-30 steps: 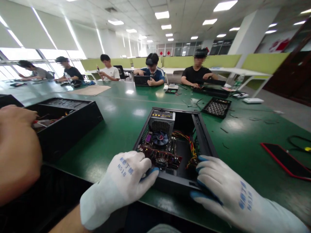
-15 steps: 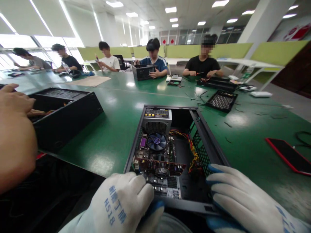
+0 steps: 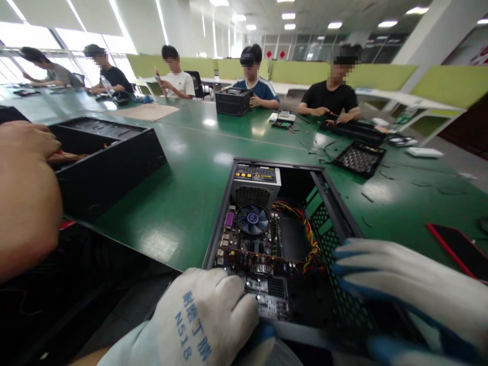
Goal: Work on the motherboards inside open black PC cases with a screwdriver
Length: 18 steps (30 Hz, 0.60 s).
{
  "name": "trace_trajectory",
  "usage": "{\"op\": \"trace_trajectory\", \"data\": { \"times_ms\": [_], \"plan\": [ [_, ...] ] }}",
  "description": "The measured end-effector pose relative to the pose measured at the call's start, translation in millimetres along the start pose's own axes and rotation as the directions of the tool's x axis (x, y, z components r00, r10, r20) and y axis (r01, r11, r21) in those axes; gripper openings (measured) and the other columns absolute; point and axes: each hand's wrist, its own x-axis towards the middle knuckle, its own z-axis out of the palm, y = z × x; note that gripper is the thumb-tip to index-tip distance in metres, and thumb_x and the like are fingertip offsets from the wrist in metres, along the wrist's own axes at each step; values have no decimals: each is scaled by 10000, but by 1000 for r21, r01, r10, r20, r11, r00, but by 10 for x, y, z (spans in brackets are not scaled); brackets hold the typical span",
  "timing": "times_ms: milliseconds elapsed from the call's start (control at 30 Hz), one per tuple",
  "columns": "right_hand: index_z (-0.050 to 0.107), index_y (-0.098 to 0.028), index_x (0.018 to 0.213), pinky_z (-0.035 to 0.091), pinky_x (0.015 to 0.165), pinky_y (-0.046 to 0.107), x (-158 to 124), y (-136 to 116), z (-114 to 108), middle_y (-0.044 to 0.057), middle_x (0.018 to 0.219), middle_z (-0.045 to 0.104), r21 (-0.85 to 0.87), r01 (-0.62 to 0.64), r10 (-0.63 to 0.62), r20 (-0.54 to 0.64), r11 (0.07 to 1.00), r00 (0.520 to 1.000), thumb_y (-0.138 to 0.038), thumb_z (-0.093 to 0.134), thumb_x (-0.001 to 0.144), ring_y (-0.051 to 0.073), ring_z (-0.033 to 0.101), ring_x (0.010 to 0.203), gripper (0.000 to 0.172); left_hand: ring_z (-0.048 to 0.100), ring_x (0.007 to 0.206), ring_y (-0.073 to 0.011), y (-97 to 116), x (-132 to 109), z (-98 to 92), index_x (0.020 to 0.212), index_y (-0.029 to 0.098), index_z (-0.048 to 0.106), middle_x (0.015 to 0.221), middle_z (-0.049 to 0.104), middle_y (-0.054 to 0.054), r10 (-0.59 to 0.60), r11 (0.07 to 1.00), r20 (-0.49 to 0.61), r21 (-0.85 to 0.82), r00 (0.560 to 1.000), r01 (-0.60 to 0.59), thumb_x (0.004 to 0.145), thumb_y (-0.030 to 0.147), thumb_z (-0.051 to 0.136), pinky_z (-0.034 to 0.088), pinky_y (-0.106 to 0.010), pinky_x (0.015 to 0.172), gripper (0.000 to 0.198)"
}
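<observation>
An opened black computer case [image 3: 345,206] sits on the green table's near edge, its inside facing up. It shows a power supply [image 3: 256,184], a cooling fan [image 3: 253,219], a motherboard [image 3: 244,245] and a bundle of coloured cables [image 3: 311,239]. My left hand [image 3: 206,310], in a white glove with blue palm, is closed at the near edge of the case; its fingertips are partly hidden. My right hand [image 3: 404,284], gloved alike and slightly blurred, is over the right side of the case, fingers stretched and thumb apart, holding nothing visible.
At left, another person's bare arm [image 3: 28,198] reaches into a second black case [image 3: 110,173]. A red-edged black panel [image 3: 457,251] lies at right. A black tray-like part [image 3: 358,158] and scraps lie beyond my case. Several people sit across the green table [image 3: 183,168].
My right hand has moved right and away from the near corner of the case, its fingers spreading. My left hand stays at the near edge. The view has shifted slightly.
</observation>
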Motion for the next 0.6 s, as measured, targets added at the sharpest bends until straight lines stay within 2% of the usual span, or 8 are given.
{"op": "trace_trajectory", "data": {
  "times_ms": [67, 167, 300, 367, 433, 500, 600],
  "plan": [
    [691, -297, 1306, 597, 955, 458, 358, 30, -69, 110, 1307, 726, -120, -13, 17, 31, 993, 999, -564, 695, 912, 344, 684, 1184, 475, 463, 536, -172, 24, 9, -40, 725, 246, 477, 674, 528, 9, -34, 999, 72, -19, 997, 35, 962, 372, 533, 199, -371, 507, 275],
    [713, -188, 1183, 569, 902, 475, 954, 78, 65, 163, 1195, 736, -258, 113, -74, 154, 960, 985, -575, 602, 988, 329, 705, 1047, 447, 496, 585, -181, 62, 32, -131, 755, 246, 495, 723, 560, 6, -80, 995, 156, -41, 985, 88, 930, 337, 598, 239, -372, 530, 222],
    [733, -148, 1102, 534, 851, 426, 1532, 104, 456, 148, 1075, 743, -330, 190, -7, 485, 925, 875, -538, 653, 972, 316, 712, 989, 419, 505, 608, -188, 79, 46, -176, 762, 249, 498, 743, 575, 8, -90, 994, 168, -46, 982, 99, 943, 325, 595, 259, -374, 539, 219],
    [739, -136, 1110, 522, 836, 426, 1682, 90, 628, 150, 1070, 749, -350, 225, 25, 584, 909, 811, -521, 685, 952, 333, 717, 1006, 420, 501, 601, -184, 77, 48, -172, 761, 249, 499, 742, 578, 11, -91, 994, 170, -46, 981, 100, 948, 327, 590, 262, -374, 535, 222],
    [744, -129, 1113, 511, 830, 432, 1754, 69, 753, 154, 1086, 756, -367, 270, 27, 634, 890, 773, -411, 671, 970, 343, 720, 1024, 325, 497, 593, -179, 76, 49, -167, 760, 248, 497, 744, 582, 12, -90, 994, 173, -49, 981, 100, 948, 325, 589, 264, -372, 533, 224],
    [753, -145, 1074, 498, 822, 427, 1771, 59, 823, 136, 1070, 765, -365, 311, 3, 653, 878, 757, -250, 594, 992, 327, 726, 1016, 207, 497, 593, -179, 79, 48, -165, 754, 246, 492, 742, 583, 11, -95, 994, 168, -46, 981, 104, 946, 321, 591, 262, -372, 535, 228],
    [757, -178, 1033, 482, 800, 411, 1733, 70, 820, 103, 1032, 773, -324, 346, -62, 645, 880, 762, -149, 519, 979, 297, 729, 978, 246, 501, 601, -184, 86, 42, -157, 751, 246, 488, 737, 580, 8, -107, 993, 141, -36, 984, 113, 936, 322, 599, 253, -377, 542, 229]
  ]
}}
